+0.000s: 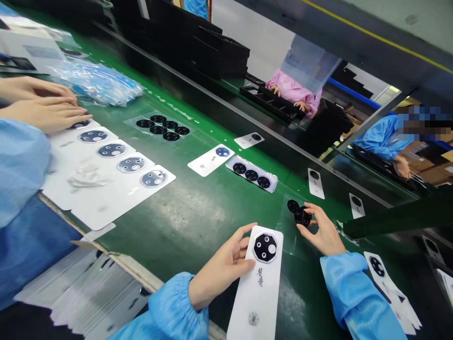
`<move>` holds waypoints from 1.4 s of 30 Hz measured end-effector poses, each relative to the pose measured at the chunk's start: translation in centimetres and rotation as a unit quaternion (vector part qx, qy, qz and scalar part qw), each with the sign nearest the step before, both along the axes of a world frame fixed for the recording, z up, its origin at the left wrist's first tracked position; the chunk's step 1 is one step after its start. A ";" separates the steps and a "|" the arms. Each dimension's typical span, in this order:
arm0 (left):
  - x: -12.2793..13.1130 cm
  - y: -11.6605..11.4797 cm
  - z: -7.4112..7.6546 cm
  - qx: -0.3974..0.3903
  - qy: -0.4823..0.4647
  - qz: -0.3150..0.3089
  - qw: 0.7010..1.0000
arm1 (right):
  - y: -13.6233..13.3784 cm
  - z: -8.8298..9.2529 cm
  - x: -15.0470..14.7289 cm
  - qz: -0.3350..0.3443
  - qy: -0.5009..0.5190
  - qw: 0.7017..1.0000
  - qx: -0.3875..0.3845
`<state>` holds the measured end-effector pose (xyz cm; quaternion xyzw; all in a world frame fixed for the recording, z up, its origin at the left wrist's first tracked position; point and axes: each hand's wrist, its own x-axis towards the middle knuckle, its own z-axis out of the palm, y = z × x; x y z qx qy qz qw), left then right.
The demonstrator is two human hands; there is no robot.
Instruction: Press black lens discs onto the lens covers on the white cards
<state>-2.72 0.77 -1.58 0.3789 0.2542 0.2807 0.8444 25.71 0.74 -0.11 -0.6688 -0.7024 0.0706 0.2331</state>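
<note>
My left hand (224, 271) grips the left edge of a white phone back panel (260, 302), thumb on its face. A black octagonal camera disc with round holes sits near the panel's top, with dark script below it. To the right, my right hand (323, 231) pinches a black camera sticker (302, 216) between thumb and fingers. That sticker is over a clear film sheet (287, 231); another black sticker (292, 206) lies beside it. I cannot tell whether the pinched sticker is off the film.
A co-worker's hands (46, 104) rest at left on a row of white panels (106, 198). Sticker sheets (251, 175) and single panels (210, 160) lie on the green bench (198, 208). A dark green post (396, 219) juts in at right. Other people work across the line.
</note>
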 end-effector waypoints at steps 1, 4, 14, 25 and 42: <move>0.0 0.0 -0.1 0.001 0.001 0.010 1.000 | -0.2 0.2 -0.2 -0.002 0.019 1.000 -0.001; 0.0 0.2 -0.3 0.012 0.015 0.056 0.998 | -0.7 0.6 -0.7 -0.008 0.066 0.998 -0.011; -0.6 1.2 0.6 0.017 0.045 0.102 0.994 | -1.1 0.4 -1.4 -0.046 0.102 0.993 -0.023; -0.6 2.0 0.3 -0.018 0.017 0.100 0.995 | -0.6 0.4 -1.8 -0.072 0.116 0.990 -0.040; -0.7 2.2 0.5 -0.023 0.019 0.095 0.995 | -0.6 0.2 -1.3 -0.026 0.059 0.997 -0.033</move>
